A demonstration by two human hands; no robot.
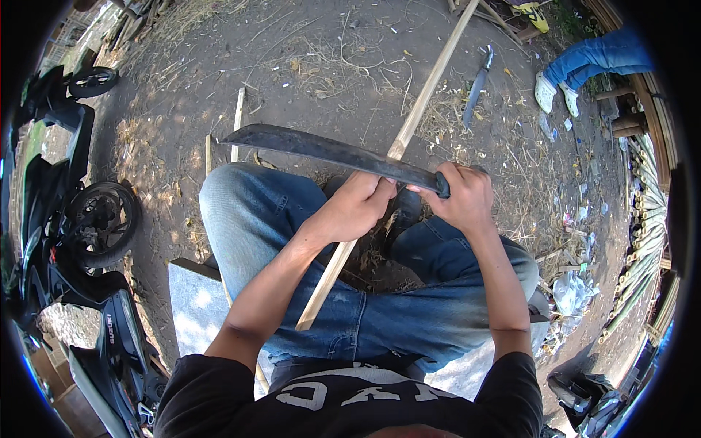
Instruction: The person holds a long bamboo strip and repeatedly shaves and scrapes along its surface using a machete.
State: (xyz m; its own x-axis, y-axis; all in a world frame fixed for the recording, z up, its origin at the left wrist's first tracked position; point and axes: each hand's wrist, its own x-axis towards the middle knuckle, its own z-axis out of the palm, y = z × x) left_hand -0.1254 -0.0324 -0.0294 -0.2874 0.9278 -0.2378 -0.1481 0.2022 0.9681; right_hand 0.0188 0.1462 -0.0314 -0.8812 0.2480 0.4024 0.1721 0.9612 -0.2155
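Observation:
A long pale strip of split bamboo [431,84] slants from over my lap up to the far edge of the view. My left hand [356,206] is closed round it between my knees, its fingers just under the blade and partly hidden by it. My right hand [466,197] grips the dark handle of a machete [314,148]. The broad, dark blade points left and lies across the strip, right above my left fingers. From this angle I cannot tell whether its edge has bitten into the bamboo.
A knife [478,89] lies on the dirt ground ahead. To the right stand a person's jeans and white clogs [545,92], near a bundle of bamboo poles [634,244] and a plastic bag [573,293]. A black motorcycle [58,212] is at left; bamboo pieces [238,120] lie beyond my left knee.

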